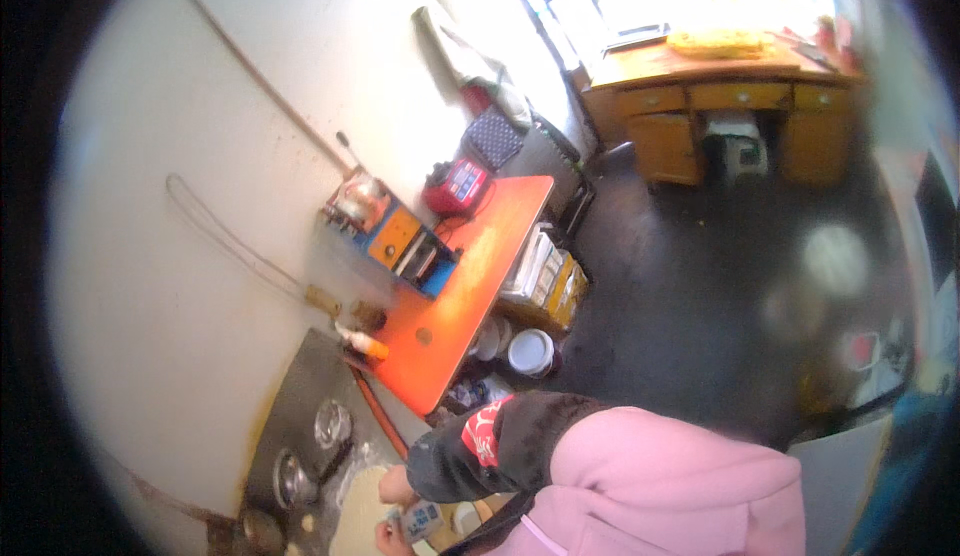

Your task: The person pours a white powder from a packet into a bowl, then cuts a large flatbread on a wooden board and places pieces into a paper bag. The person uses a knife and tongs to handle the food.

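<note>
My right hand (396, 485) comes out of a dark sleeve cover (472, 451) with a red patch, worn over a pink sleeve. It rests at the edge of a flat, pale sheet that looks like dough (351, 515); its fingers are mostly hidden. Just below, my left hand (391, 539) is at the bottom of the view, partly cut off. Against its fingers is a greyish item with blue print (421, 520); whether the hand grips it is unclear. Beside that item is a white round thing (466, 517), partly covered by the sleeve.
Shiny metal bowls (294, 477) stand on the dark counter (300, 391). An orange-topped table (480, 256) carries a red appliance (459, 187), a blue-and-orange machine (397, 237) and an orange-and-white bottle (366, 344). Boxes (551, 278) and a lidded white bucket (531, 352) stand beneath. Farther back is a wooden desk (667, 98).
</note>
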`<state>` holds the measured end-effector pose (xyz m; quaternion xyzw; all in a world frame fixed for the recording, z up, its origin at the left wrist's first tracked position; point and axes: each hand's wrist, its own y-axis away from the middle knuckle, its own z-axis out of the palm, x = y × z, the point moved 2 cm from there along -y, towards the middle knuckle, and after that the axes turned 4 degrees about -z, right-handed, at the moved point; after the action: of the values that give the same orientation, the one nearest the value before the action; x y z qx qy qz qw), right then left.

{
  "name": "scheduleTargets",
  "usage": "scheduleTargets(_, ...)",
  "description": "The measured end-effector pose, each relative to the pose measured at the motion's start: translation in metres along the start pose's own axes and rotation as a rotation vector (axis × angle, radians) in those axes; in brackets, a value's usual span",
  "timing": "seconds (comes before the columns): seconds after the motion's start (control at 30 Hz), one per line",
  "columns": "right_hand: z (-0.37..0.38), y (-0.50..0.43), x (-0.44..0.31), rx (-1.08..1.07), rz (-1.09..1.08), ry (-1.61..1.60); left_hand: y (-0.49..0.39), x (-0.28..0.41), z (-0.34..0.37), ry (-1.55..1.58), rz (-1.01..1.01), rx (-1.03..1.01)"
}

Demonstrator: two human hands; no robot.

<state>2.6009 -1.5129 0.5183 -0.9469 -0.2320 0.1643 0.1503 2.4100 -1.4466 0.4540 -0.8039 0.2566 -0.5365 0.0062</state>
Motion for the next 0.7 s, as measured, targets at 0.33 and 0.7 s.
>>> scheduleTargets(0.33, 0.028, -0.019, -0.012, 0.043, -0.054, 0.141, 0.017, -0.018, -0.009, -0.13, 0.03, 0.092)
scheduleTargets(0.7, 0.025, -0.024, -0.03, 0.122, -0.012, 0.111, -0.006, -0.058, -0.018, -0.143, 0.188, -0.093)
